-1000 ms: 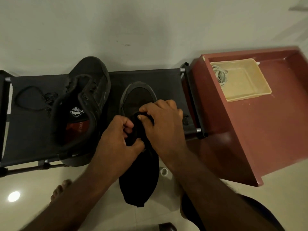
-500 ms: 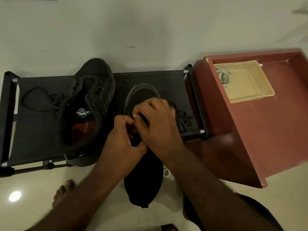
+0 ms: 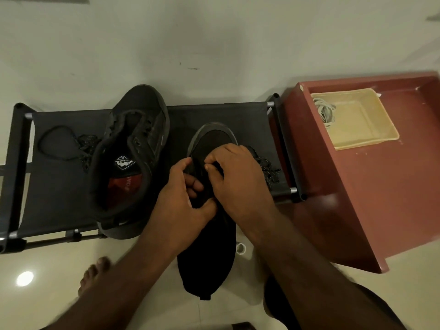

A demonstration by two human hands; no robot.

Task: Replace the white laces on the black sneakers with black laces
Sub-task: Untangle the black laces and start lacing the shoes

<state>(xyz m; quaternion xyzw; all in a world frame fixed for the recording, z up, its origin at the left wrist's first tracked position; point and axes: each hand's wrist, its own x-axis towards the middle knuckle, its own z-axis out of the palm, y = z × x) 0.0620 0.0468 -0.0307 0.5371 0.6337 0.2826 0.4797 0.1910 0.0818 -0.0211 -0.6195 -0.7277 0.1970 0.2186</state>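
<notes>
Two black sneakers lie on a low black fabric rack (image 3: 221,115). The left sneaker (image 3: 133,148) lies open, its insole showing. The right sneaker (image 3: 209,234) points away from me, heel hanging over the rack's front edge. Over its lacing area my left hand (image 3: 183,198) and my right hand (image 3: 238,179) meet, fingers curled and pinching a black lace at the eyelets. That lace's loose, speckled end (image 3: 269,170) trails out to the right of my right hand. Another black lace (image 3: 62,144) lies coiled on the rack's left part. White laces (image 3: 325,113) sit in a cream tray (image 3: 362,136).
A dark red stand (image 3: 357,198) carries the cream tray to the right of the rack. A small white ring (image 3: 241,248) lies on the tiled floor by the right sneaker. My bare foot (image 3: 92,275) rests on the floor at lower left. A pale wall stands behind the rack.
Both hands have shifted a little toward the toe of the right sneaker while working the lace. The lace's loose end has come into sight to the right of my right hand.
</notes>
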